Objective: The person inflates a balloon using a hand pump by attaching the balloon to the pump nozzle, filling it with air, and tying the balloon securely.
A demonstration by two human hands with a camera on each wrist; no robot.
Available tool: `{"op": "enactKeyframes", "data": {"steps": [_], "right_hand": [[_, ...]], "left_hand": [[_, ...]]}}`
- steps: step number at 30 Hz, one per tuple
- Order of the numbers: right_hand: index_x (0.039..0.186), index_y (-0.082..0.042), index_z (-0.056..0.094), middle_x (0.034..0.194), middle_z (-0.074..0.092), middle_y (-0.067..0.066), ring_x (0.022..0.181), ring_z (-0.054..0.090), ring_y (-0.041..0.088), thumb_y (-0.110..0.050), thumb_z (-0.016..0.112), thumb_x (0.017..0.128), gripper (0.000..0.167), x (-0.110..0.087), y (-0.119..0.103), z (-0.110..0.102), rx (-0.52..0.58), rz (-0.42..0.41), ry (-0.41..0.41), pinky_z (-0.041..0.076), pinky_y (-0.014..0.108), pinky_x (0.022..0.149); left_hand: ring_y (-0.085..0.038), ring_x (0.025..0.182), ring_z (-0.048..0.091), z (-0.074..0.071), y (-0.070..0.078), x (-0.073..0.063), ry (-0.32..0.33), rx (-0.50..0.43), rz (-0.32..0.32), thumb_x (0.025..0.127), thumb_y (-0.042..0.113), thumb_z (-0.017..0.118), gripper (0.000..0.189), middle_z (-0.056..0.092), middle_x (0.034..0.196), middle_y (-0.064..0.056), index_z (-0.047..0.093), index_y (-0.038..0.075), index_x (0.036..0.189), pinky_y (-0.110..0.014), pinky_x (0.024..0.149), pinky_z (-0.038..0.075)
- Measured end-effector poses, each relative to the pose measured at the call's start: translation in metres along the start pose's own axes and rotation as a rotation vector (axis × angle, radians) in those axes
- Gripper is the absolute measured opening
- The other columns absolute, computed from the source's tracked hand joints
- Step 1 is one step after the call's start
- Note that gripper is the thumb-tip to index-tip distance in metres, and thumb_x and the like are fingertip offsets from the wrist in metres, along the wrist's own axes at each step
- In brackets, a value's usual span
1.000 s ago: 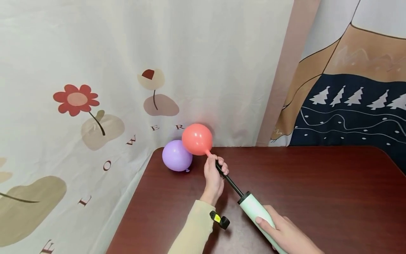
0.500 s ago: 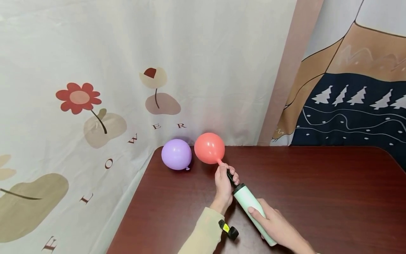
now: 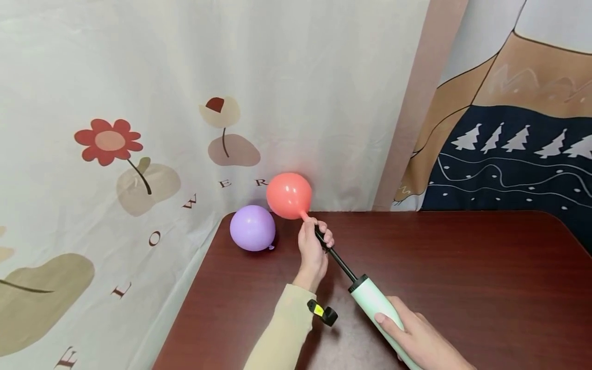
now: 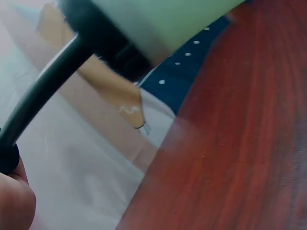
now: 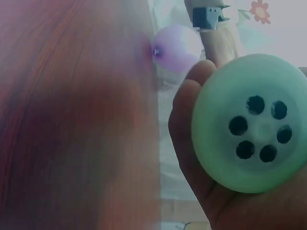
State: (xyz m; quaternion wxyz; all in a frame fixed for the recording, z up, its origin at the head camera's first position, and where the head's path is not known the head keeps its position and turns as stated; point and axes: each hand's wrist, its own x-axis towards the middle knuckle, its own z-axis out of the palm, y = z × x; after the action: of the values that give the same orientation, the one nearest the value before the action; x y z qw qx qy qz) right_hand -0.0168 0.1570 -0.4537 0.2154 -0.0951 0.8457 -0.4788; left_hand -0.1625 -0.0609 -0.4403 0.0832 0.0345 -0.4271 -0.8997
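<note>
Left grip [image 3: 314, 244] hides the mouth of the red balloon [image 3: 289, 195]; the head view crops the green pump [image 3: 375, 303] at five o'clock; its collar [image 4: 110, 43] blurs at eleven in the left-wrist view

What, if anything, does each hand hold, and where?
A pale green cylindrical pump: the left hand grips its black end, at the neck of the round red balloon; the right hand grips its barrel.
</note>
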Motion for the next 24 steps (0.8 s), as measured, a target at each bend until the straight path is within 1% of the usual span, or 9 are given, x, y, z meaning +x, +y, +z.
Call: {"op": "enactKeyframes", "data": {"steps": [2,4,7,10,13,15,19,21,24], "right_hand": [[0.138,-0.005,0.05,0.105,0.06,0.004,0.079,0.056,0.014,-0.044,0.058,0.106,0.051,0.002,0.002,0.001,-0.027,-0.012,0.028,0.048,0.03,0.064],[0.136,-0.007,0.051,0.099,0.06,0.002,0.075,0.056,0.01,-0.043,0.058,0.106,0.048,0.005,0.004,0.004,-0.041,-0.034,0.053,0.047,0.028,0.063],[0.136,-0.006,0.051,0.094,0.061,0.002,0.066,0.058,0.009,-0.043,0.056,0.107,0.048,0.011,0.005,0.007,-0.015,-0.074,0.068,0.05,0.028,0.059],[0.141,-0.004,0.048,0.089,0.062,0.004,0.057,0.061,0.012,-0.042,0.054,0.108,0.05,0.018,0.006,0.012,0.046,-0.096,0.063,0.052,0.03,0.052],[0.141,-0.004,0.047,0.084,0.061,0.005,0.051,0.06,0.015,-0.04,0.055,0.108,0.049,0.022,0.007,0.015,0.077,-0.105,0.073,0.052,0.031,0.047],[0.14,-0.004,0.047,0.081,0.059,0.004,0.047,0.06,0.017,-0.038,0.055,0.108,0.048,0.023,0.007,0.017,0.105,-0.117,0.078,0.051,0.032,0.044],[0.144,-0.005,0.047,0.085,0.062,0.005,0.053,0.062,0.018,-0.038,0.062,0.105,0.053,0.024,0.003,0.016,0.129,-0.106,0.064,0.053,0.032,0.048],[0.145,-0.005,0.047,0.092,0.064,0.005,0.061,0.064,0.019,-0.039,0.069,0.1,0.061,0.023,0.001,0.012,0.116,-0.082,0.048,0.054,0.032,0.053],[0.144,-0.006,0.048,0.104,0.064,0.005,0.078,0.063,0.019,-0.038,0.079,0.09,0.07,0.019,-0.001,0.004,0.044,-0.032,0.027,0.052,0.035,0.064]], "left_hand": [[-0.006,0.052,0.042,0.002,-0.005,-0.005,-0.001,0.0,-0.009,0.111,0.016,0.039,0.024,0.046,0.074,0.001,0.047,0.012,0.089,-0.016,0.048,0.036],[-0.006,0.052,0.042,0.003,-0.013,-0.012,-0.002,0.01,-0.018,0.109,0.014,0.039,0.023,0.046,0.074,0.001,0.047,0.012,0.088,-0.017,0.048,0.036],[-0.007,0.053,0.042,0.003,-0.026,-0.026,-0.01,0.017,-0.048,0.108,0.013,0.039,0.021,0.046,0.075,0.0,0.046,0.011,0.088,-0.017,0.049,0.037],[-0.007,0.053,0.043,0.003,-0.036,-0.039,-0.012,0.042,-0.081,0.107,0.014,0.039,0.02,0.046,0.075,0.001,0.047,0.011,0.088,-0.017,0.049,0.039],[-0.007,0.053,0.044,0.001,-0.041,-0.046,-0.013,0.069,-0.083,0.109,0.019,0.04,0.023,0.047,0.074,0.001,0.047,0.011,0.088,-0.017,0.049,0.04],[-0.008,0.053,0.044,0.0,-0.042,-0.045,-0.008,0.088,-0.07,0.112,0.023,0.04,0.027,0.047,0.073,0.001,0.048,0.011,0.088,-0.017,0.049,0.041],[-0.008,0.051,0.044,-0.001,-0.036,-0.034,0.006,0.094,-0.026,0.113,0.025,0.039,0.031,0.047,0.071,0.001,0.047,0.011,0.087,-0.018,0.047,0.04],[-0.008,0.05,0.043,-0.001,-0.028,-0.025,0.023,0.078,-0.005,0.113,0.022,0.038,0.03,0.047,0.071,0.001,0.047,0.01,0.087,-0.018,0.046,0.039],[-0.007,0.049,0.043,-0.001,-0.014,-0.011,0.047,0.033,0.03,0.11,0.017,0.038,0.026,0.046,0.071,0.002,0.047,0.01,0.087,-0.017,0.045,0.038]]}}
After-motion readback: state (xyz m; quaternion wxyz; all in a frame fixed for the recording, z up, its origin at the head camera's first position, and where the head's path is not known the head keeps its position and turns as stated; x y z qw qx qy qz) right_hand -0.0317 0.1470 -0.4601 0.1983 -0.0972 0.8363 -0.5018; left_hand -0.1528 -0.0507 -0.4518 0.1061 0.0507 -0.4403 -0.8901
